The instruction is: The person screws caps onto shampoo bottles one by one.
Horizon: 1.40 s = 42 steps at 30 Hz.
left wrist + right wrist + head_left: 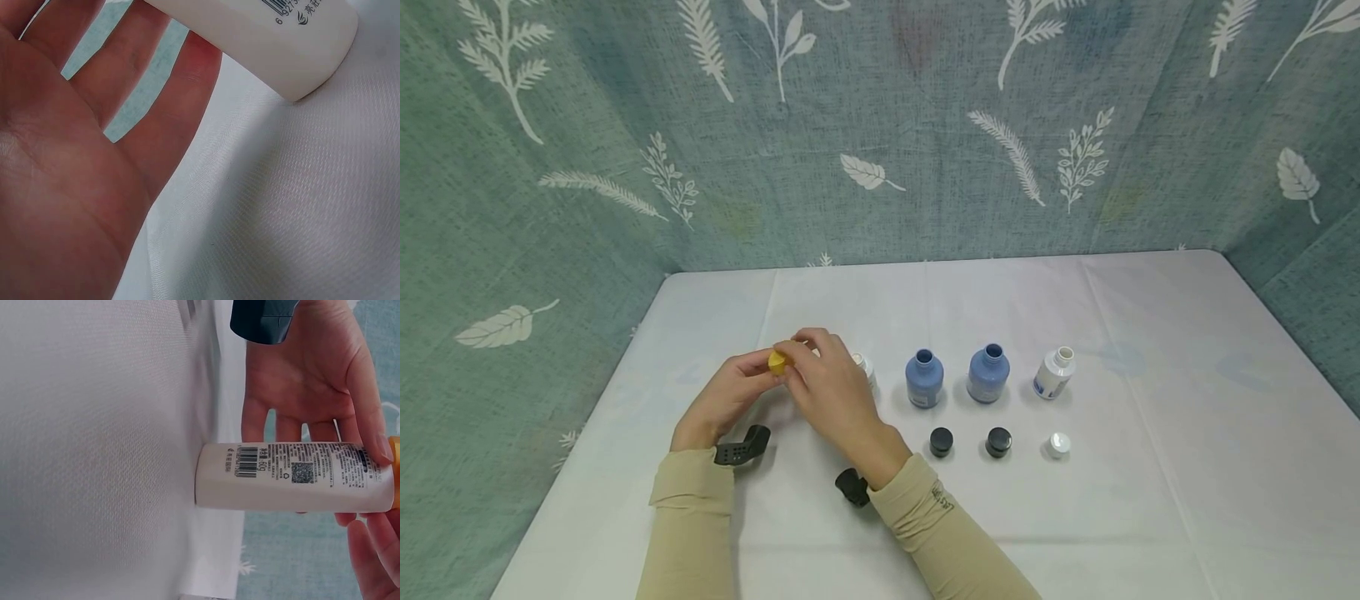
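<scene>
A white bottle (294, 477) with printed text, a barcode and a yellow cap (777, 362) stands upright between my hands, its base close to the tablecloth. My left hand (730, 397) holds its upper part, thumb on one side just below the cap and fingers behind. The left wrist view shows the palm and spread fingers, with the bottle's lower end (294, 50) beside them. From the other side, my right hand (838, 387) reaches across the top and pinches the yellow cap. Some of its fingers (369, 556) show at the cap end in the right wrist view.
Right of my hands stand a partly hidden white bottle (867, 371), two open blue bottles (924, 382) (988, 375) and an open white bottle (1054, 375). Nearer lie two black caps (941, 442) (998, 442) and a white cap (1058, 445). A patterned curtain (925, 167) hangs behind the table.
</scene>
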Available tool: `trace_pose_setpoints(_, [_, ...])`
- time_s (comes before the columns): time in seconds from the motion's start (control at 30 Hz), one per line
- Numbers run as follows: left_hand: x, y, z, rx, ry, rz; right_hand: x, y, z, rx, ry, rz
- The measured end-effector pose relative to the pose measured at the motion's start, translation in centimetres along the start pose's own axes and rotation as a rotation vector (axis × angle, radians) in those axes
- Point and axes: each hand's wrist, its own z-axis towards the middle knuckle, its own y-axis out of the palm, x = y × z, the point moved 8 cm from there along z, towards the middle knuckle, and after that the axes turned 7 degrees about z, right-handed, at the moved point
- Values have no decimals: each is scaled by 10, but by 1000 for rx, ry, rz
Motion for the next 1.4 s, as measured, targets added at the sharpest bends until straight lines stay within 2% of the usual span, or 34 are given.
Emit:
trace_pose_setpoints(0.43, [3, -2, -4, 9, 40, 17, 0, 1, 0, -10, 28, -6])
trace_pose_setpoints(0.67, [5, -3, -4, 17, 71, -10, -3, 1, -1, 28, -16, -11])
trace_pose_setpoints(0.7, [5, -3, -5, 14, 72, -13, 1, 9, -3, 40, -26, -19])
trace_pose_setpoints(0.8, [5, -4, -5, 8, 67, -23, 0, 9, -3, 49, -29, -16])
trace_pose_setpoints(1.13, [11, -8, -6, 45, 71, -56, -3, 2, -1, 2, 8, -7])
trace_pose_setpoints(1.4, [22, -8, -13, 67, 117, -95, -3, 5, -2, -6, 16, 15])
